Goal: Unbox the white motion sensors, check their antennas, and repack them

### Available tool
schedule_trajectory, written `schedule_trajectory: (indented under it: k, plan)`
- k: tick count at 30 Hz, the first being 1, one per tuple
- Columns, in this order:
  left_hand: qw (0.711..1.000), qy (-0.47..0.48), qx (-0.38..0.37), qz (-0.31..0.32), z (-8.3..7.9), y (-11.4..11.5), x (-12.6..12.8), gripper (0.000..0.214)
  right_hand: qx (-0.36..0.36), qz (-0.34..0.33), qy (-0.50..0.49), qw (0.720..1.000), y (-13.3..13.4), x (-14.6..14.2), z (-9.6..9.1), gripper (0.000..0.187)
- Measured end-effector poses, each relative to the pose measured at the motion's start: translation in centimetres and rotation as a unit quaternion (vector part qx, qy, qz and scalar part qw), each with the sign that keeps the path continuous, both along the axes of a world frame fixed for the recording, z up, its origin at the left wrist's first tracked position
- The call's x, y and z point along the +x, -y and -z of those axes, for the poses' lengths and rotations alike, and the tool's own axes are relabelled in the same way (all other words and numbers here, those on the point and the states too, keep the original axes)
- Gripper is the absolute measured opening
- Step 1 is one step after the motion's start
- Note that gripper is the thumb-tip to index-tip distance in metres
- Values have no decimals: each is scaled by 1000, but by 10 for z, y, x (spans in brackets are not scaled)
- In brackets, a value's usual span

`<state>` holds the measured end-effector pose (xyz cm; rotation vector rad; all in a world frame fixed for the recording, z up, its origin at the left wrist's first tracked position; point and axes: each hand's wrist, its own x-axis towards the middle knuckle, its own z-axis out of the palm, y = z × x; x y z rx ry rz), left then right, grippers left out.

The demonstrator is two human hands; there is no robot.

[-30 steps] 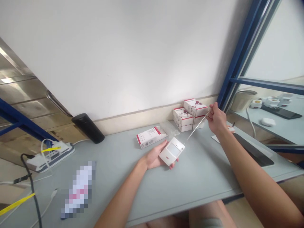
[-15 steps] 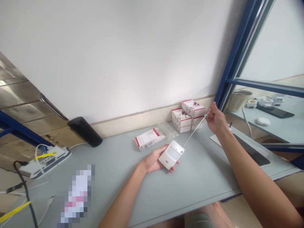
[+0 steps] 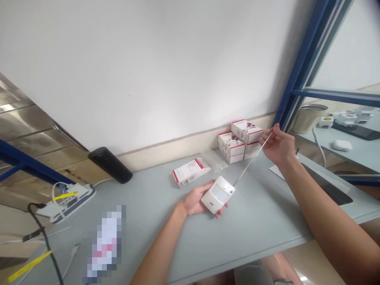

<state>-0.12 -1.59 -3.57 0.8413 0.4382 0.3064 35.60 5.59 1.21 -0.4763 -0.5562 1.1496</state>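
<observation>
A white motion sensor (image 3: 218, 194) with a curved window lies in my left hand (image 3: 197, 200), which grips it from the left and beneath, fingertips showing at its right edge. From the sensor's top right corner a thin metal telescopic antenna (image 3: 251, 161) stretches up and to the right. My right hand (image 3: 279, 143) pinches the far end of that antenna, beside the stacked boxes. Behind the left hand lies a red and white carton (image 3: 190, 171), with a clear plastic bag (image 3: 214, 163) next to it.
Red and white boxes (image 3: 231, 147) are stacked against the wall. A black cylinder (image 3: 110, 164) stands left, near a white power strip (image 3: 73, 204) with cables. A dark flat device (image 3: 329, 186) lies under my right forearm. Blue frame posts (image 3: 297, 75) border the right side.
The view has shifted slightly, so most things sit a little further right. Both hands keep their hold on the sensor and antenna; the antenna remains extended.
</observation>
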Motion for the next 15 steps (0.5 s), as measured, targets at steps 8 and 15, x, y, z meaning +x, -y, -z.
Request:
schedule_trajectory:
  k: [8, 15]
  plan:
    - [999, 2, -45, -20, -2, 1, -1, 52, 6, -42, 100, 994, 20, -38, -15, 46]
    - [997, 19, -61, -52, -2, 2, -4, 50, 4, -63, 201, 978, 41, -79, -28, 50]
